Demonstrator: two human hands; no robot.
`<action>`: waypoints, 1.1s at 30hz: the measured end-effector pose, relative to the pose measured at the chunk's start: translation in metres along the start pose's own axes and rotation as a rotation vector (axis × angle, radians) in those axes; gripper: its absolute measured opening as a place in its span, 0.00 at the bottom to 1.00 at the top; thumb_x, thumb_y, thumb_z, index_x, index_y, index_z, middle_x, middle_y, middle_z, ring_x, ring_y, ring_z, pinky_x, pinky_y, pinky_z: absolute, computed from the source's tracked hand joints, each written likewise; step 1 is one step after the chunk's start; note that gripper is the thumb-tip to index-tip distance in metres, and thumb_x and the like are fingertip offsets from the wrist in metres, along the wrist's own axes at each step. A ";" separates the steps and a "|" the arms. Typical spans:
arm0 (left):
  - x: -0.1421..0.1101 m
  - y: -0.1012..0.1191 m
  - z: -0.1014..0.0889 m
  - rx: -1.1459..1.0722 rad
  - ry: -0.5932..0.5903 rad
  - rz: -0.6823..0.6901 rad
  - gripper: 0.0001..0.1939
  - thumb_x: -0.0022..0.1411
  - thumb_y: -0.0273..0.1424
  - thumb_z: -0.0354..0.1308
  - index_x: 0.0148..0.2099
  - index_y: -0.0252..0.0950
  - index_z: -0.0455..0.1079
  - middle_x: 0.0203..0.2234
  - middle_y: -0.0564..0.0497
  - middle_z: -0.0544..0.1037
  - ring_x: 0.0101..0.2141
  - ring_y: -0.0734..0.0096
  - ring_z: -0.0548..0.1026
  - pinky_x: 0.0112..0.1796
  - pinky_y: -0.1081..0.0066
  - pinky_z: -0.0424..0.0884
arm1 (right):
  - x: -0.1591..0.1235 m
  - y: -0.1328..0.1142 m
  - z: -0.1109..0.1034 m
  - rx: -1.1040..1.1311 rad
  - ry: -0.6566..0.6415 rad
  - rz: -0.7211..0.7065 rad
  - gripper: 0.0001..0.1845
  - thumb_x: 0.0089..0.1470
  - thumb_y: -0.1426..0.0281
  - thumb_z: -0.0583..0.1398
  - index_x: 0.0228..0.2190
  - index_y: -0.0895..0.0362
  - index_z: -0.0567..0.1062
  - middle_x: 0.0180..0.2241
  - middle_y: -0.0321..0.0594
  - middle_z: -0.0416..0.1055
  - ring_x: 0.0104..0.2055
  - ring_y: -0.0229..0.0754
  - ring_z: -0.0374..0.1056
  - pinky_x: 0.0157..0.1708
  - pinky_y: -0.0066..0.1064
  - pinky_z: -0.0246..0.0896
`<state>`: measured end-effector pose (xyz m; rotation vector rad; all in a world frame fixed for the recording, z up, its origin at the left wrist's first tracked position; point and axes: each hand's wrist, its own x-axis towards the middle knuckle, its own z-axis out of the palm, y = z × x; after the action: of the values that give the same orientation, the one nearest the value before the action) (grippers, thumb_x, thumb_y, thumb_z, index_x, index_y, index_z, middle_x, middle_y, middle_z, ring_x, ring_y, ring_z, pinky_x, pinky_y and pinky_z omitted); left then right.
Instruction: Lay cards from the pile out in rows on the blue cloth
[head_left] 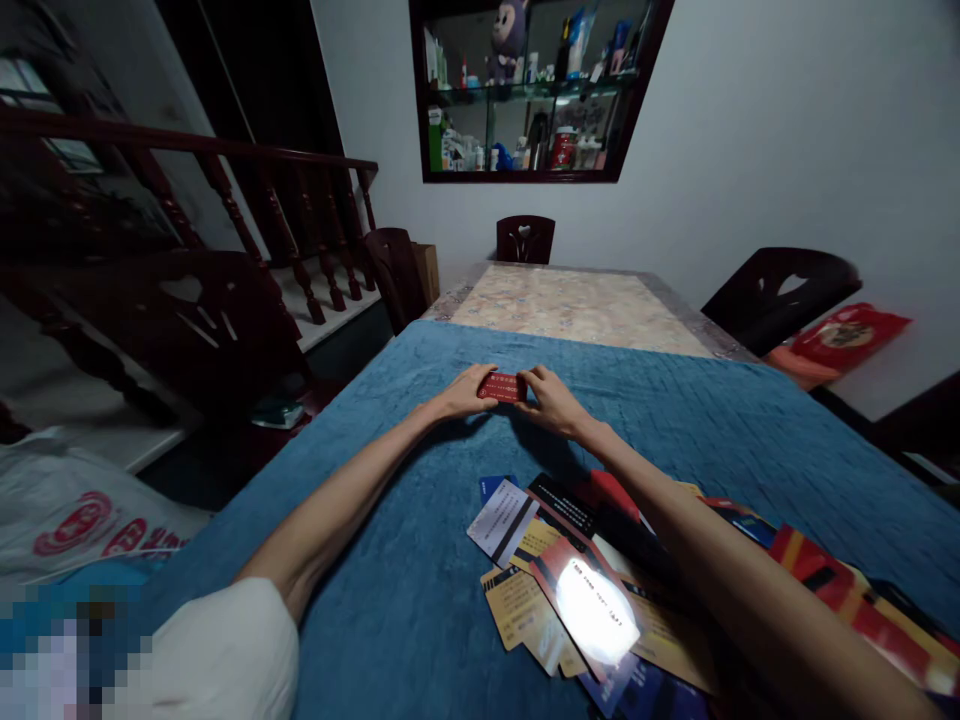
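Both arms reach forward over the blue cloth (420, 500); left hand (469, 392) and right hand (553, 400) pinch the red card (502, 387) by opposite ends, beyond the loose cards (517, 610).

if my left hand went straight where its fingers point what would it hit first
Past the red card it holds, probably your right hand at the other end, though depth is unclear.

Plain blue cloth (405, 540), seemingly dark-red card (501, 387)
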<state>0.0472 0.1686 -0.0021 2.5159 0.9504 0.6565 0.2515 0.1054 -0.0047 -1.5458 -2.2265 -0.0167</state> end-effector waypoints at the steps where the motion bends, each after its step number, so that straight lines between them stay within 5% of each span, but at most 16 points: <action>1: 0.001 -0.002 0.002 0.022 -0.008 -0.004 0.35 0.51 0.31 0.63 0.62 0.30 0.61 0.54 0.40 0.70 0.55 0.51 0.68 0.57 0.57 0.63 | 0.002 0.003 0.003 -0.003 -0.003 0.007 0.22 0.53 0.68 0.61 0.50 0.58 0.70 0.46 0.50 0.66 0.46 0.50 0.64 0.47 0.38 0.61; 10: -0.004 -0.006 0.013 0.102 -0.057 0.028 0.23 0.57 0.33 0.59 0.55 0.35 0.66 0.47 0.44 0.67 0.48 0.58 0.69 0.53 0.62 0.66 | 0.003 0.017 0.018 -0.021 -0.077 0.055 0.22 0.53 0.65 0.62 0.49 0.58 0.72 0.48 0.51 0.66 0.48 0.50 0.63 0.48 0.38 0.60; 19: -0.007 -0.005 0.013 0.161 -0.133 0.015 0.24 0.60 0.33 0.56 0.57 0.31 0.65 0.52 0.39 0.67 0.53 0.53 0.65 0.57 0.55 0.61 | -0.004 0.019 0.025 -0.019 -0.114 0.078 0.22 0.56 0.62 0.60 0.51 0.56 0.72 0.51 0.51 0.67 0.52 0.52 0.62 0.50 0.42 0.59; 33: -0.008 -0.011 0.021 0.201 -0.066 0.057 0.15 0.65 0.30 0.52 0.51 0.32 0.71 0.49 0.41 0.71 0.50 0.58 0.67 0.56 0.59 0.63 | -0.001 0.023 0.030 -0.019 -0.148 0.097 0.21 0.58 0.57 0.58 0.49 0.54 0.74 0.51 0.48 0.69 0.51 0.51 0.62 0.51 0.42 0.58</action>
<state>0.0478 0.1674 -0.0272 2.7311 0.9675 0.5129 0.2623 0.1204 -0.0371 -1.7137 -2.2654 0.1093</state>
